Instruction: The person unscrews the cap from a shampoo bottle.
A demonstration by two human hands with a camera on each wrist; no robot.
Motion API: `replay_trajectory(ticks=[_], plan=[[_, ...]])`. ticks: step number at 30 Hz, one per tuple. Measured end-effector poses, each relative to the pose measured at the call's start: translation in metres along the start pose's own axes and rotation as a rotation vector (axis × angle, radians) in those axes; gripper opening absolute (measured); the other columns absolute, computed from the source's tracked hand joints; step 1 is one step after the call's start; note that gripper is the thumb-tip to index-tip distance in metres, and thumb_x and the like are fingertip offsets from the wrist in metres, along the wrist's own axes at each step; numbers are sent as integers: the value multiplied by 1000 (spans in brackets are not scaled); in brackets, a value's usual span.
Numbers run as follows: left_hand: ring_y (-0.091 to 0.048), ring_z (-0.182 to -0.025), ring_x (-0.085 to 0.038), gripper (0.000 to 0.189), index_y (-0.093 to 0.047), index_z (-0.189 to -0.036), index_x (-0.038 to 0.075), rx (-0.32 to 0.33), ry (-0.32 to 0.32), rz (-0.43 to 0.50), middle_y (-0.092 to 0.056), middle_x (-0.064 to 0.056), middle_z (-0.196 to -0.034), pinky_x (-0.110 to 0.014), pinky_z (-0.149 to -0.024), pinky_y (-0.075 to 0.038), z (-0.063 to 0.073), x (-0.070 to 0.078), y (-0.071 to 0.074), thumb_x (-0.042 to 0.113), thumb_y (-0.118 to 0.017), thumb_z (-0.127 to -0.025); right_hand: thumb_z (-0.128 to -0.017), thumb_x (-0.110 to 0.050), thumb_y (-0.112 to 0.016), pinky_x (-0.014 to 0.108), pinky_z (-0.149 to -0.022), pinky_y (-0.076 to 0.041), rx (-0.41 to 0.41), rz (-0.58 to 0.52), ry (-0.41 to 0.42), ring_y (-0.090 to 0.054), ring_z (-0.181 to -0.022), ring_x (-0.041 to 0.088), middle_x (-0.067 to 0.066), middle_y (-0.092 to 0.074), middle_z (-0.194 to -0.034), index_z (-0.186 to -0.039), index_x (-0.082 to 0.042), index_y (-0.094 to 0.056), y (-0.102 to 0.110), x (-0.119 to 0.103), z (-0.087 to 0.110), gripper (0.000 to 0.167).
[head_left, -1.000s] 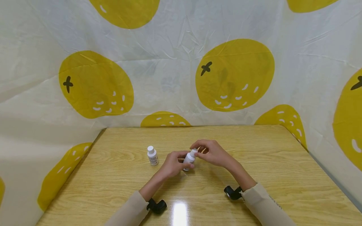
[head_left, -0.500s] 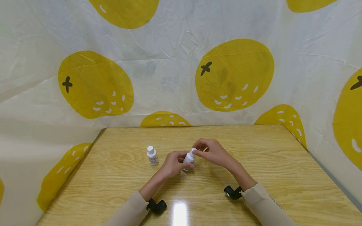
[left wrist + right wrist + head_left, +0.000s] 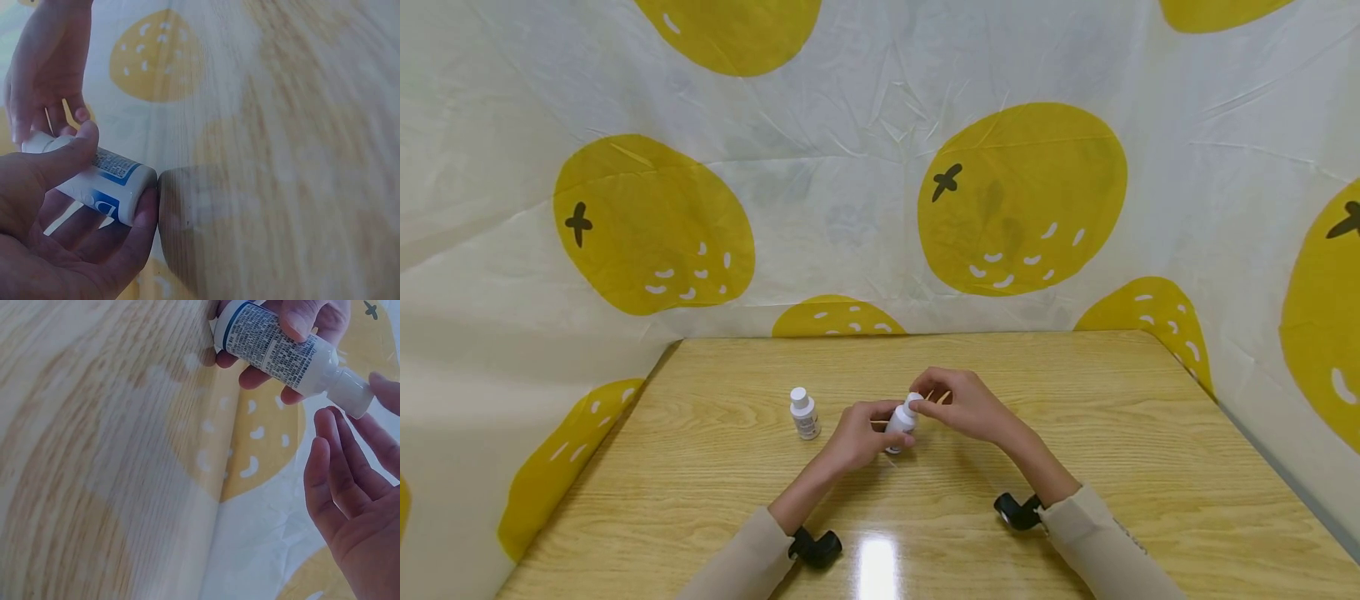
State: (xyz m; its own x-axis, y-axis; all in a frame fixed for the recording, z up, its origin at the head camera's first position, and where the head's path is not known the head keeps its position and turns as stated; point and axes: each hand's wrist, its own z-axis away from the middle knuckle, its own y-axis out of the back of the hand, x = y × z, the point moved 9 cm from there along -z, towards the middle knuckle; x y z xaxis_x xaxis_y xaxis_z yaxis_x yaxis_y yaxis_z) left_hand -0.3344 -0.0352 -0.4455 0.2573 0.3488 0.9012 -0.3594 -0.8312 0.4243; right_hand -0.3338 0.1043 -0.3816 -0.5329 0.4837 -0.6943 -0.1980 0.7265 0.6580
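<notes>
A small white plastic bottle (image 3: 900, 422) with a blue-marked, print-covered label tilts toward the right, low over the table. My left hand (image 3: 856, 435) grips its body, thumb on the near side and fingers beneath, as the left wrist view shows. On the neck sits a white cap (image 3: 351, 394), pinched between the thumb and fingertips of my right hand (image 3: 964, 405). The other fingers of that hand extend loosely past the cap in the right wrist view. A second white bottle (image 3: 806, 417), also capped, stands upright on the table left of my hands.
The wood-grain table (image 3: 737, 375) reflects a bright light near its front. Behind and beside it hangs a pale cloth (image 3: 835, 208) printed with yellow fruit. Black wrist cameras (image 3: 816, 548) are worn at both cuffs.
The right hand's fingers have shifted slightly and closed in on the cap since a second ago. The left hand and both bottles have stayed nearly still.
</notes>
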Motion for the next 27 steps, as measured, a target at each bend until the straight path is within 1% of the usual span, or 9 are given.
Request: replay_trajectory(ticks=[3,5,7,10,13,18,21,27], plan=[[-72,-115,-31,44,-71,-132,14,3,-1,-5,-74,-10,-124,-37,-87,-62,0,0,0,17,-82,-90,-97,-24,-74,32,-76,-59,-5,0,1,-66,-84,10,0,-74,-97,-108,-13,-74,0,0,0,15],[-72,-114,-31,44,-72,-132,14,5,-3,-7,-74,-11,-125,-37,-87,-62,0,0,0,16,-82,-89,-97,-22,-73,33,-76,-59,-10,-4,6,-67,-85,11,1,-74,-100,-109,-13,-74,0,-1,1,15],[-73,-114,-31,43,-72,-131,13,7,-7,-10,-74,-11,-124,-36,-86,-62,-1,0,0,15,-82,-89,-97,-20,-74,34,-77,-59,-15,-10,10,-68,-87,13,3,-75,-104,-112,-12,-74,-1,-1,1,18],[-73,-113,-31,43,-72,-131,13,7,-9,-11,-74,-11,-124,-36,-86,-62,-1,0,0,15,-82,-89,-97,-22,-74,34,-78,-59,-19,0,9,-69,-89,14,4,-75,-108,-117,-11,-73,-1,0,1,24],[-73,-114,-30,43,-72,-131,14,7,-8,-12,-74,-11,-125,-37,-87,-62,0,0,0,15,-82,-90,-97,-26,-74,32,-77,-58,-11,11,-8,-68,-88,12,3,-74,-105,-117,-11,-72,-1,1,1,25],[-72,-115,-31,44,-72,-132,15,8,-7,-11,-74,-10,-125,-39,-88,-62,0,1,0,16,-82,-90,-98,-27,-73,31,-77,-58,0,13,-9,-66,-85,10,-1,-73,-96,-108,-13,-73,-1,2,0,17],[-72,-115,-31,44,-71,-133,15,7,-6,-10,-73,-11,-126,-39,-88,-62,0,0,0,16,-82,-90,-98,-25,-72,32,-77,-58,-9,10,2,-66,-85,9,0,-74,-98,-108,-13,-73,-2,1,0,15],[-72,-115,-31,44,-71,-133,14,7,-2,-17,-73,-11,-127,-39,-88,-62,0,0,0,16,-82,-90,-98,-26,-72,33,-77,-58,-22,7,-3,-68,-87,11,2,-74,-104,-115,-12,-72,-2,1,1,22]])
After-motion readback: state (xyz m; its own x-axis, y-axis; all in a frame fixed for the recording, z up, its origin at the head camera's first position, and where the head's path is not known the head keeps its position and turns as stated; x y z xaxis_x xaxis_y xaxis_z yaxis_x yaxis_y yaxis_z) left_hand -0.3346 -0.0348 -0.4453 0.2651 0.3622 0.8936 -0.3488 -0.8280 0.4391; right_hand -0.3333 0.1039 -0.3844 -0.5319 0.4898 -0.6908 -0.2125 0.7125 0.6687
